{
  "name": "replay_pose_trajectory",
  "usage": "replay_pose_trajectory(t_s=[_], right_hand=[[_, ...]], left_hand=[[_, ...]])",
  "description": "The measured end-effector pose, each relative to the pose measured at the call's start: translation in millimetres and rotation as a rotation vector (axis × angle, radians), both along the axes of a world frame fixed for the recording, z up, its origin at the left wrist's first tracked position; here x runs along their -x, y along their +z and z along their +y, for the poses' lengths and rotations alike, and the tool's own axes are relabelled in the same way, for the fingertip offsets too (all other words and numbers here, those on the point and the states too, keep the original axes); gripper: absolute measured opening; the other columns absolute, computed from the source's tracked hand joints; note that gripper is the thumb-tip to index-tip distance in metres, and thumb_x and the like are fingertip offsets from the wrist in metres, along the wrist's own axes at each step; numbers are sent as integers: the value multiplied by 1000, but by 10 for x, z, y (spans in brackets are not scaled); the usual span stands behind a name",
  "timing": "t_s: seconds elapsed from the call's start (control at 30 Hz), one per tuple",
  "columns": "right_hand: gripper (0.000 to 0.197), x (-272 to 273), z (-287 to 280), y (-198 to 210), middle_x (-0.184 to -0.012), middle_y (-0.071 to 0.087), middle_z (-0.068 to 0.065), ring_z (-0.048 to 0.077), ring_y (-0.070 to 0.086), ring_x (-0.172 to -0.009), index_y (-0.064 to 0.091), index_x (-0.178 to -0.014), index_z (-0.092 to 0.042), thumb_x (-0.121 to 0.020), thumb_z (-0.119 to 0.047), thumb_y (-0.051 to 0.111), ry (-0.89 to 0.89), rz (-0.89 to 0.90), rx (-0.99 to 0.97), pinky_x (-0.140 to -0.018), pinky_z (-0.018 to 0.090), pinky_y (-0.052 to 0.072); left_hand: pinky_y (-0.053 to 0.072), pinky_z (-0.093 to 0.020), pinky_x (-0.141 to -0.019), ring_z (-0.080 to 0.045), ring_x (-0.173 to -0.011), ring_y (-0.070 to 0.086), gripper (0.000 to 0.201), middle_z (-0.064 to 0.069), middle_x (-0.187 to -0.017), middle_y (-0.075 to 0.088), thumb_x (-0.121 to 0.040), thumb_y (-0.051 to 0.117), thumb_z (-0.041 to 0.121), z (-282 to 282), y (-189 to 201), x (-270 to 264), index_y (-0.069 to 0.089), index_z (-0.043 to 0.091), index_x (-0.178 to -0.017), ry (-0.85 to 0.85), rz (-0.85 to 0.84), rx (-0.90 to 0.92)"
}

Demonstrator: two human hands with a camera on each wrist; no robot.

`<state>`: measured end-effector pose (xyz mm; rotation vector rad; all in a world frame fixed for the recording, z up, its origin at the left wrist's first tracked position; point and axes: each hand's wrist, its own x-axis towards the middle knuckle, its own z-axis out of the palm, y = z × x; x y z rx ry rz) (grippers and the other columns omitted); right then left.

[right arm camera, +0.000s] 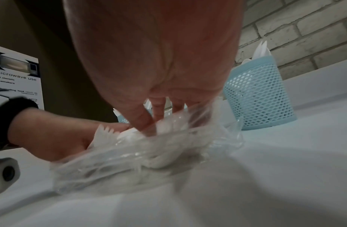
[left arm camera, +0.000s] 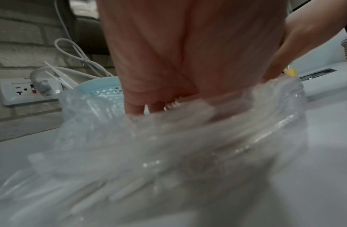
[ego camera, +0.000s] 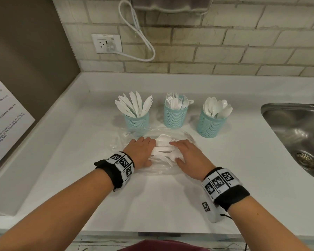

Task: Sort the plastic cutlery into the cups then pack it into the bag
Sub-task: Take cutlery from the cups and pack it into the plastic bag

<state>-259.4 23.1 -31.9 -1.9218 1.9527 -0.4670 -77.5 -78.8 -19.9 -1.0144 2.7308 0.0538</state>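
Lying flat on the white counter (ego camera: 65, 160), a clear plastic bag (ego camera: 187, 137) held a loose heap of white cutlery (ego camera: 163, 148), just in front of three mesh cups. The left hand (ego camera: 140, 151) and the right hand (ego camera: 189, 157) flanked the heap from either side, fingers extended and slightly bent against the cutlery and the film; whether either truly gripped anything could not be told. The knife cup (ego camera: 136, 122) stood just behind the bag's far edge, the fork cup (ego camera: 174, 115) beside it, and the spoon cup (ego camera: 209, 125) further right. Open counter stretched between the bag and the near edge, and to the left as far as the side panel. To the right, a steel sink (ego camera: 297, 134) cut into the counter, well apart from the spoon cup.

Seen from the left wrist, crumpled film (left arm camera: 168, 153) filled the foreground in a blur, and the fingertips (left arm camera: 134, 107) sank behind it. From the right wrist, fork tines (right arm camera: 105, 130) poked up beside the left hand (right arm camera: 52, 138), while the palm (right arm camera: 159, 53) hid most of the heap. The bag's opening could not be made out.
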Motion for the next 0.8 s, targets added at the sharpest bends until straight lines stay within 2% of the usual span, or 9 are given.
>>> replay_pose_trajectory(t_s=[0.17, 0.27, 0.37, 0.47, 0.53, 0.6, 0.67, 0.73, 0.8], right_hand=[[52, -64, -64, -16, -137, 35, 8, 26, 45, -125, 36, -141, -17, -91, -10, 49, -22, -5, -50, -107, 35, 37], [49, -101, -43, -17, -136, 34, 7, 24, 39, -128, 36, -142, -19, -94, -24, 48, -25, -61, -82, -110, 33, 33], [60, -111, -4, 11, -138, 33, 6, 24, 30, -130, 30, -145, -24, -91, -35, 52, -11, -37, -116, -111, 33, 27], [65, -102, -1, 39, -137, 38, 4, 24, 32, -126, 27, -145, -27, -88, -29, 56, -9, -31, -89, -108, 35, 28], [57, -94, -22, 63, -130, 45, 5, 23, 40, -121, 30, -143, -26, -91, -20, 53, -27, -85, 56, -105, 35, 33], [51, -94, -48, 96, -126, 46, 3, 19, 45, -118, 36, -140, -26, -93, -13, 52, -43, -190, 196, -103, 32, 37], [46, -111, -85, 148, -124, 44, 0, 11, 46, -113, 42, -134, -26, -93, -8, 51, -50, -287, 285, -98, 21, 39], [42, -153, -137, 236, -123, 43, 0, -5, 45, -103, 47, -129, -24, -92, -5, 51, -61, -361, 367, -90, 9, 38], [39, -209, -197, 365, -119, 43, -2, -17, 41, -102, 49, -125, -22, -90, -4, 52, -86, -409, 442, -86, 5, 37]], left_hand=[[43, -35, -79, -25, -111, 41, 61, -7, -124, 42, -77, 70, 24, 6, -30, 7, 34, 11, -125, 39, 20, -42], [45, -35, -84, -25, -114, 42, 54, -8, -124, 46, -82, 64, 29, -5, -29, 13, 37, 10, -125, 34, 24, -32], [42, -37, -88, -27, -115, 45, 45, -9, -125, 48, -89, 54, 29, -17, -11, -2, 39, 9, -126, 40, 42, -45], [43, -37, -79, -29, -104, 53, 38, -10, -120, 48, -91, 50, 27, -26, 34, -24, 40, 9, -124, 37, 74, -49], [41, -37, -70, -30, -93, 56, 36, -11, -117, 47, -92, 51, 25, -32, 77, -32, 40, 7, -121, 39, 143, -55], [40, -36, -67, -32, -88, 56, 37, -11, -117, 45, -91, 53, 23, -48, 125, -36, 40, 7, -122, 58, 238, -78], [42, -38, -70, -32, -88, 55, 38, -10, -118, 43, -91, 55, 21, -74, 158, -39, 40, 5, -122, 78, 336, -123], [44, -40, -75, -32, -90, 54, 37, -10, -116, 42, -89, 59, 18, -91, 169, -47, 41, 4, -119, 96, 453, -191], [45, -42, -79, -32, -89, 53, 35, -9, -110, 44, -86, 63, 16, -112, 159, -61, 43, 5, -113, 133, 586, -262]])
